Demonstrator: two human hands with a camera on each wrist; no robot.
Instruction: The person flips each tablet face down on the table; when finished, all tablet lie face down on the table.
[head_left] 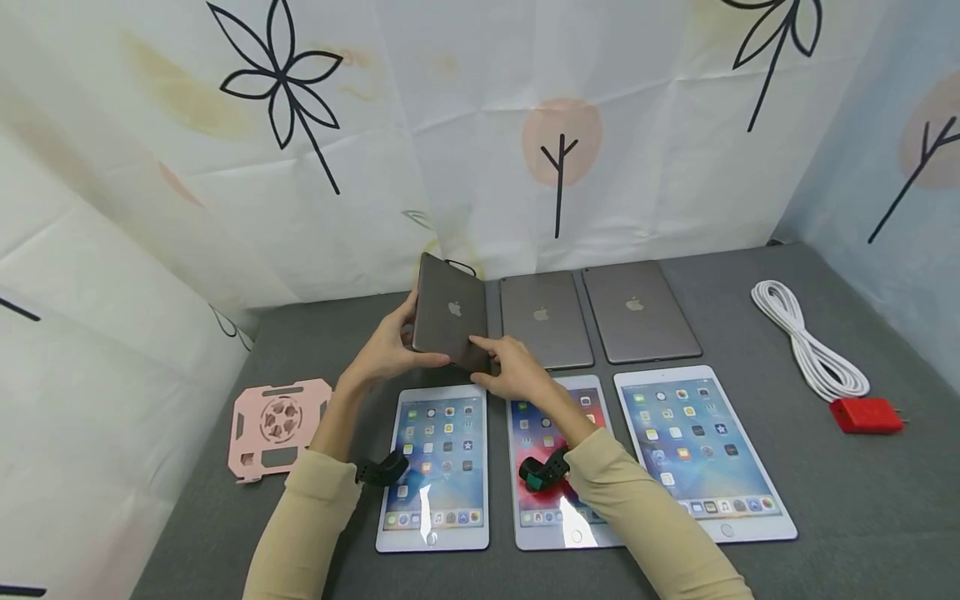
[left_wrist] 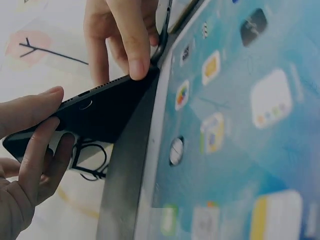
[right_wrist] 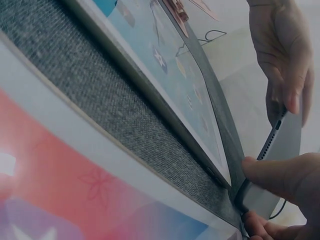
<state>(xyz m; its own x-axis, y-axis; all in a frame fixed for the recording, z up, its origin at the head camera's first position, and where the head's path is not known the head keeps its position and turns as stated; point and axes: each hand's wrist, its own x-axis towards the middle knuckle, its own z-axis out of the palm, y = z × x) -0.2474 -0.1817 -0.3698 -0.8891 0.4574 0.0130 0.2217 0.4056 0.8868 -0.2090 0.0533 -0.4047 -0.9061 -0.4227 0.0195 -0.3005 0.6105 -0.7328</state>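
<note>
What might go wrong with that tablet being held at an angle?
If the left hand or right hand loosens, the tilted tablet might slip onto the left lit tablet in front. Its right edge might knock the flat grey tablet beside it. The right wrist camera, hanging over the middle lit tablet, might bump that screen.

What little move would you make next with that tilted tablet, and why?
I'd probably lower the tilted tablet flat, back up: the left hand and right hand hold it slanted, while the gray tablet beside it lies flat that way.
</note>
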